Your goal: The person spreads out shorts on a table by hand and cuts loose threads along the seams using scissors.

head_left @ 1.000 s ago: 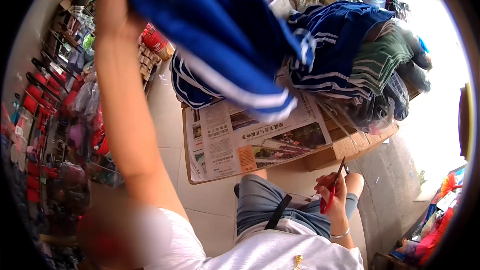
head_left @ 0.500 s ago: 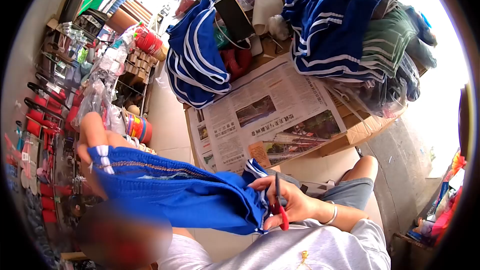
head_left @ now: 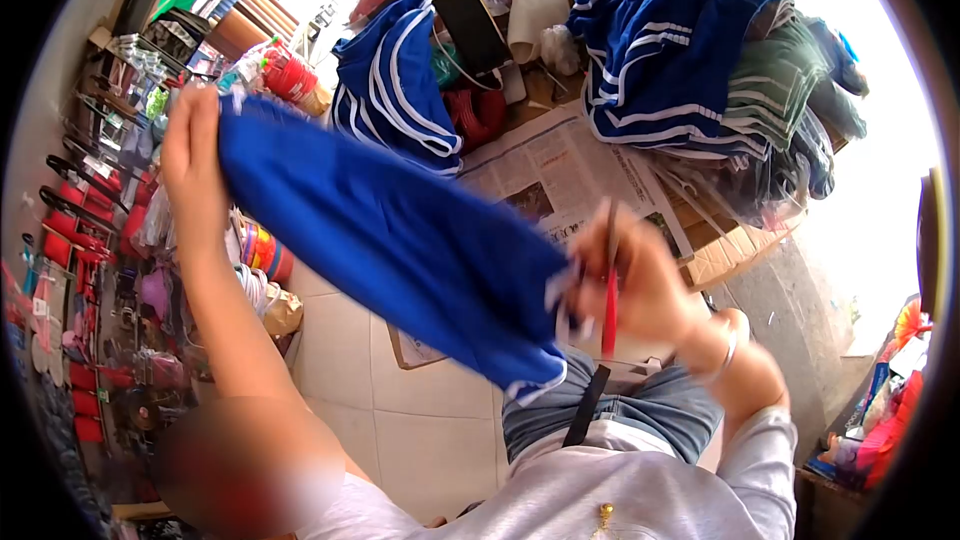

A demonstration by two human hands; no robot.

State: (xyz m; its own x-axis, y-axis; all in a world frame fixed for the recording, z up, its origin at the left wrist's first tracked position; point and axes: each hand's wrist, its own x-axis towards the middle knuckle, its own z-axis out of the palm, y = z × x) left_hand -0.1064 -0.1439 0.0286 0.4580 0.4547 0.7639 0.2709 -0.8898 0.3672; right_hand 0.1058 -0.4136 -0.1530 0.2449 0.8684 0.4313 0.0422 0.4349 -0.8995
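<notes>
A pair of blue shorts point(head_left: 385, 220) with white trim is stretched slantwise in front of me, over the newspaper's near edge and the floor. My left hand point(head_left: 195, 145), raised at the left, is closed on the upper end of the cloth. At the lower right end, my right hand point(head_left: 640, 280) is smeared by motion. Red-handled scissors point(head_left: 610, 310) are held in it, their dark blades pointing up. Its fingers meet the white-trimmed hem of the shorts; how they grip the cloth is blurred.
Newspaper point(head_left: 560, 155) covers part of the cardboard-topped table. Folded blue garments point(head_left: 395, 90) lie at its left, and a larger blue pile point(head_left: 680, 50) beside green ones point(head_left: 775, 80) at the right. A dark phone point(head_left: 470, 30) leans between them. Crowded shelves point(head_left: 110, 270) line the left.
My left hand has risen, lifting its end of the shorts. The right hand has moved up and to the right with the scissors. The cloth is now turned and pulled out flatter.
</notes>
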